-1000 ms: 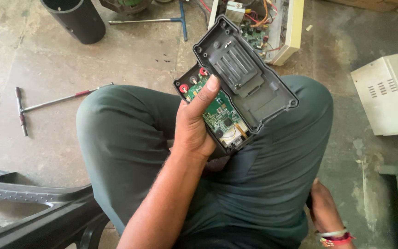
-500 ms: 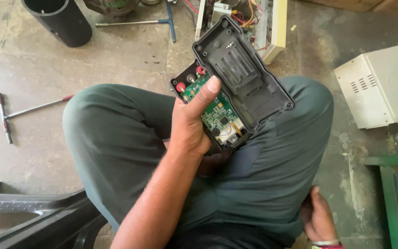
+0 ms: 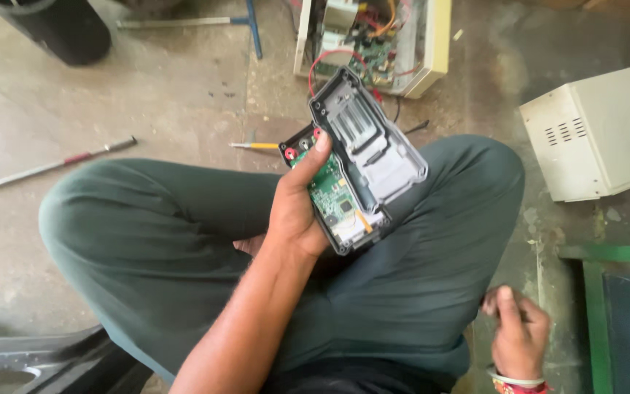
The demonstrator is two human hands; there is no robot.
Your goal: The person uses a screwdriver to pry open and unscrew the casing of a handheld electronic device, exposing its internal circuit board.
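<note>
My left hand (image 3: 293, 211) grips an opened black handheld meter over my lap, thumb lying along its edge. The meter's green circuit board (image 3: 333, 193) is exposed, with red sockets at its far end. Its grey-black back cover (image 3: 370, 142) lies tilted across the board, inner side up. My right hand (image 3: 519, 335), with a band on the wrist, is low at the right beside my knee. Its fingers are curled together; whether they pinch something small is hidden. My legs in dark green trousers (image 3: 154, 233) are crossed beneath the meter.
On the concrete floor: an open beige chassis with wires and boards (image 3: 432, 44) ahead, a beige vented box (image 3: 599, 131) at right, a yellow-handled screwdriver (image 3: 257, 146), a long metal rod tool (image 3: 45, 169), a black cylinder (image 3: 60, 25) and a green frame (image 3: 607, 255).
The view has shifted, so the meter sits more central. My right hand has risen from behind my knee into view, fingers curled. The left hand keeps its hold on the meter.
</note>
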